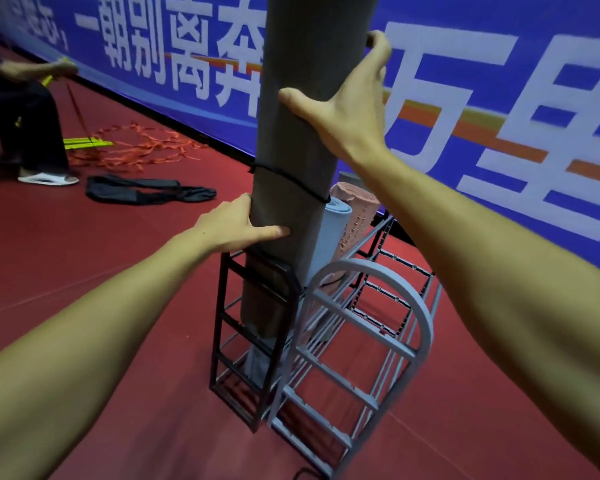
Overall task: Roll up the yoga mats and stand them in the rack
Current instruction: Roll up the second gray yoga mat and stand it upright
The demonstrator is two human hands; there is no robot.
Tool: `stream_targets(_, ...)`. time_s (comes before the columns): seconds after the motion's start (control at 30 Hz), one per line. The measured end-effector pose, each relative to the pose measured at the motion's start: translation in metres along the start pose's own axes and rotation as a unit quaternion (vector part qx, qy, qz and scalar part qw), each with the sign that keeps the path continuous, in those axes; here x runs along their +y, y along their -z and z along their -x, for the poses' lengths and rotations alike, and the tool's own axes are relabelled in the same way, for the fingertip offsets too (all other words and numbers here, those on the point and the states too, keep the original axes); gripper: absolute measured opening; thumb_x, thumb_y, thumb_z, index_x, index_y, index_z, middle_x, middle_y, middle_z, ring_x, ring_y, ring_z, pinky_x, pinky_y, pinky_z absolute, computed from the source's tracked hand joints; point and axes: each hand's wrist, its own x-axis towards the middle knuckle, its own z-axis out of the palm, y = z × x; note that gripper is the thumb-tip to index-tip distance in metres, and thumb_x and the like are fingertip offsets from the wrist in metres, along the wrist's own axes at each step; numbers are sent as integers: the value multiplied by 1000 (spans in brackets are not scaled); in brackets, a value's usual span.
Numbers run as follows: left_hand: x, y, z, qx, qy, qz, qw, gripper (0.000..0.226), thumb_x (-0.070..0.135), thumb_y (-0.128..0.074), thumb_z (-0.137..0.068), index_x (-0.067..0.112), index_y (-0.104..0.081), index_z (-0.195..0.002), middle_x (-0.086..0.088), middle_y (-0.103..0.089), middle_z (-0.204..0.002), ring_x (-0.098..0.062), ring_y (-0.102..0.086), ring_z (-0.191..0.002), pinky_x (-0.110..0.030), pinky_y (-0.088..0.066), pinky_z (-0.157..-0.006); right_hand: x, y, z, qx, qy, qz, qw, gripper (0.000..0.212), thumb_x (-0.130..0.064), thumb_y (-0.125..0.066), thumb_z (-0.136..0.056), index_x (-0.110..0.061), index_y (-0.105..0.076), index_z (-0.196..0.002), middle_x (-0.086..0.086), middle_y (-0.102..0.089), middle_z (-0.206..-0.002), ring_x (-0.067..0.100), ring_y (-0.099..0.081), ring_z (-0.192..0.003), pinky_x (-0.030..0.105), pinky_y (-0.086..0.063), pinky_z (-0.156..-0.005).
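1. At the centre of the frame, a tall grey rolled mat (302,98) is held upright; its surface is dull and finely textured, and it is bound by a thin black cord (288,180) slanting round its middle.
2. The lower end of the grey rolled mat is seen inside the black rack (222,323), partway down it and not yet on the rack's floor.
3. The mat is grasped low down by the left hand (232,223), with the thumb laid across the front and the fingers wrapped behind.
4. Higher up, the mat is clasped by the right hand (350,98), thumb in front and fingertips curled round the far side.
5. Behind the grey mat, a pale blue mat (329,237) and a pink perforated mat (355,213) are stood leaning in the racks; the top of a further grey roll (352,177) is just visible beyond them. Which compartment each occupies cannot be told.
6. Beside the black rack, touching it, a grey arched rack (395,306) is placed on the red floor (84,271).
7. Counted: four rolled mats, two racks, two hands.
8. At the upper left, a seated person (21,109), red straps (136,150) and a black bag (146,192) are seen before a blue banner (499,81).
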Motion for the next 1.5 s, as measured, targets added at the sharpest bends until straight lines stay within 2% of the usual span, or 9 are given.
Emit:
stream_targets(0.13,-3,-7,1,-10,-2,29,1000,108,110,-59,-39,36,-60,-119,9,-72,-121,-22,-68,-110,-47,-55,-98,8,-1,11,3,-16,-1,1000,120,-67,-88,-65,-15,-23,-151,9,-44,-150,16,-52,-111,48,-59,-90)
stream_targets(0.3,2,-20,2,-113,22,-24,993,97,107,-61,-46,34,-64,-111,7,-73,-117,-23,-69,-108,-44,-55,-99,47,22,5,-145,-69,26,987,130,-76,-88,-54,-18,-20,-148,5,-46,-149,22,-56,-126,49,-57,-100)
stream_targets(0.47,6,-13,-7,-114,-20,-83,990,111,112,-54,-41,28,-76,-111,6,-76,-104,-23,-72,-100,-43,-59,-92,46,45,-28,-117,92,101,984,124,-68,-87,-65,-18,-26,-161,9,-36,-157,25,-47,-137,41,-50,-110)
stream_targets(0.53,27,4,-7,-41,-62,-29,997,111,105,-64,-49,29,-65,-130,5,-74,-121,-22,-69,-116,-45,-56,-99,52,43,-28,-112,119,107,981,108,-68,-84,-66,-24,-39,-154,3,-44,-148,20,-50,-129,44,-54,-104)
stream_targets(0.6,61,32,-9,94,-117,75,986,133,90,-78,-57,32,-22,-163,-1,-50,-158,-23,-50,-143,-50,-46,-113,59,37,-24,-102,129,95,982,101,-69,-83,-66,-27,-44,-150,0,-47,-143,19,-52,-126,43,-56,-98)
stream_targets(0.67,94,66,-13,194,-196,106,955,139,80,-83,-64,43,5,-165,-1,-34,-166,-26,-49,-143,-53,-50,-108,61,32,-22,-82,142,82,983,94,-67,-80,-70,-31,-45,-149,-3,-47,-142,19,-53,-125,39,-58,-91)
stream_targets(0.83,117,84,-12,252,-219,33,942,115,74,-77,-69,51,-12,-161,0,-53,-136,-23,-60,-101,-51,-58,-84,54,27,-15,-54,145,75,985,73,-58,-71,-78,-36,-51,-145,-10,-51,-133,22,-56,-119,35,-55,-81)
stream_targets(1.17,75,15,-7,231,-225,109,940,86,57,-82,-79,42,-33,-148,9,-59,-140,-19,-63,-124,-46,-60,-91,104,12,44,-119,118,85,982,66,-59,-64,-89,-35,-49,-150,-7,-52,-137,25,-56,-120,48,-56,-90)
stream_targets(1.5,64,14,22,122,-154,212,957,95,51,-83,-87,52,-18,-156,5,-49,-154,-7,-54,-137,-34,-51,-106,95,17,37,-179,56,64,980,72,-48,-71,-89,-33,-43,-153,0,-44,-144,28,-55,-125,50,-56,-97)
